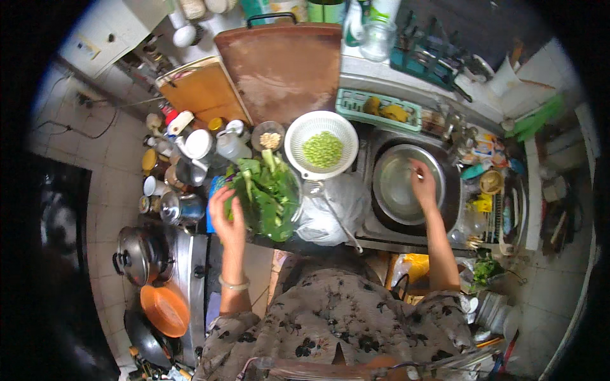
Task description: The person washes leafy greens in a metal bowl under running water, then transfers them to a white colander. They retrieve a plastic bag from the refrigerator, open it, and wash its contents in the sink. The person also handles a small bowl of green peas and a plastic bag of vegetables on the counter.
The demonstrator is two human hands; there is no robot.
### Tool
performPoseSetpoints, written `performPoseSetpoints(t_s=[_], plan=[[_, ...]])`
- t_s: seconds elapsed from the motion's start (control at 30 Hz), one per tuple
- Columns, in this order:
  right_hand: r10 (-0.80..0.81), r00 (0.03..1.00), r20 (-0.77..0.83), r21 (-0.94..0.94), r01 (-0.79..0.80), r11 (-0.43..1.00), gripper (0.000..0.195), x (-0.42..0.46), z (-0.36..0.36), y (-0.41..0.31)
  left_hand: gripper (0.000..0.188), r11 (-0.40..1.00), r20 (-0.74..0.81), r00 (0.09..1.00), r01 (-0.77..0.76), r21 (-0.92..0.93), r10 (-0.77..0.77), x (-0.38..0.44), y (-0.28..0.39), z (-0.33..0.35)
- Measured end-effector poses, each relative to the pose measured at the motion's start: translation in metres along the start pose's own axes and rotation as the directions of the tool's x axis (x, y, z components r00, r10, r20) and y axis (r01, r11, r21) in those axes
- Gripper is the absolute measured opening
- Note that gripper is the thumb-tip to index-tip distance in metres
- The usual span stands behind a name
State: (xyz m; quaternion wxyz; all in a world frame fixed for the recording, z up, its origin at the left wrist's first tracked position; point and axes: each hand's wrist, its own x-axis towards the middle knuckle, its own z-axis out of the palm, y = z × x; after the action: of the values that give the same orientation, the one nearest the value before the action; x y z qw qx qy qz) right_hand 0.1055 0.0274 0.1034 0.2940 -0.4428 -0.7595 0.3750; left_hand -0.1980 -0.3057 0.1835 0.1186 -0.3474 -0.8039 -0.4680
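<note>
My left hand (228, 214) is at the left edge of a heap of leafy greens (267, 195), its fingers apart; whether it touches the leaves is unclear. My right hand (423, 181) is over a round metal basin (441, 164) of cloudy water in the sink, and whether its fingers hold anything cannot be told. Between the hands, a white plastic colander (291, 131) holds small green beans or peas (323, 149). Below it lie a whitish plastic bag (324, 216) and a long-handled metal utensil (340, 224). A small bowl (257, 131) of pale nuts or cloves stands beside the colander.
Wooden boards (286, 66) lean behind the counter. A pale green basket (379, 123) with yellowish produce is behind the sink. Jars and a lidded pot (174, 209) crowd the left; a dark pot (136, 257) and an orange basin (164, 310) stand by the stove. Dishes and utensils line the right.
</note>
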Motion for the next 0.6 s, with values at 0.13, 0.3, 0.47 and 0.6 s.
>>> performPoseSetpoints(t_s=[0.13,0.3,0.47,0.6], plan=[[0.581,0.740,-0.339,-0.538,-0.659,0.525,0.076,-0.034,-0.032,0.137,0.013,0.998,0.002,1.000,-0.012,0.057,0.012,-0.005,-0.008,-0.006],[0.825,0.536,-0.178,-0.145,-0.844,0.517,0.059,-0.062,-0.024,0.218,0.013,0.996,0.002,1.000,-0.030,0.081,0.030,-0.006,-0.008,-0.006],[0.623,0.714,-0.319,0.259,-0.567,0.782,0.032,-0.080,-0.035,0.208,0.013,0.998,0.015,0.999,-0.045,0.042,0.045,0.004,-0.002,0.008],[0.624,0.730,-0.280,0.489,-0.451,0.747,0.003,-0.055,-0.035,0.144,0.012,0.998,0.016,0.998,-0.059,0.021,0.059,0.002,0.007,0.013]])
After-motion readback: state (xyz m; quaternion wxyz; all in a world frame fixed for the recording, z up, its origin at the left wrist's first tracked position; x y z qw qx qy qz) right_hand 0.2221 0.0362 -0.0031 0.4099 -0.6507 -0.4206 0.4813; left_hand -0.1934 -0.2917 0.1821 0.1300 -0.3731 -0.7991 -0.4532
